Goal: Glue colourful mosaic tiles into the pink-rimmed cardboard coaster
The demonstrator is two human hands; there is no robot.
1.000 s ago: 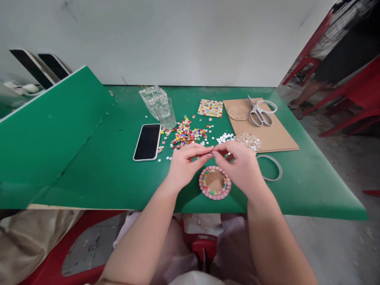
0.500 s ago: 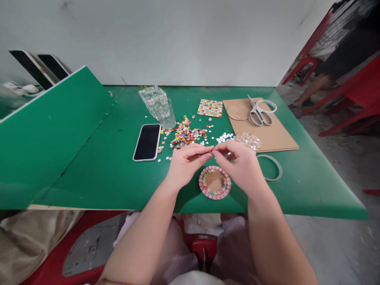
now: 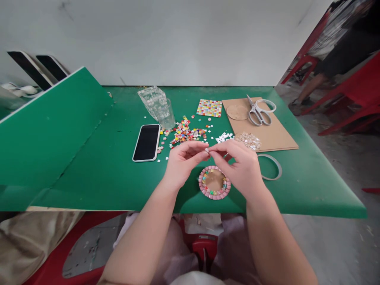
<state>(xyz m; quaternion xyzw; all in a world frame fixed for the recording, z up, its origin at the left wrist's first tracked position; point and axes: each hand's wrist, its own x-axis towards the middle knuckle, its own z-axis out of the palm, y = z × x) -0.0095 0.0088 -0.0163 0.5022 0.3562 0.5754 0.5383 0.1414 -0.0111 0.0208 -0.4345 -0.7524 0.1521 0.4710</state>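
Note:
My left hand (image 3: 181, 163) and my right hand (image 3: 239, 165) meet fingertip to fingertip just above the green table (image 3: 97, 170). Both are pinched on a tiny piece, too small to name. Right below them lies a round brown coaster (image 3: 214, 182) with a pink tile rim and a ring of coloured tiles inside. Behind my hands lies a heap of coloured mosaic tiles (image 3: 186, 133), with small white tiles (image 3: 225, 137) and a pile of pale pinkish tiles (image 3: 248, 140) to its right.
A phone (image 3: 147, 142) lies face up at the left. A clear cup (image 3: 166, 113) and clear plastic piece stand behind it. A tiled square (image 3: 209, 108), scissors (image 3: 259, 110) on brown cardboard (image 3: 276, 134), a tape ring (image 3: 271, 167). Another person stands by red chairs (image 3: 353, 99).
Both hands have shifted slightly left and toward me, still pinched together. Nothing else on the table has moved.

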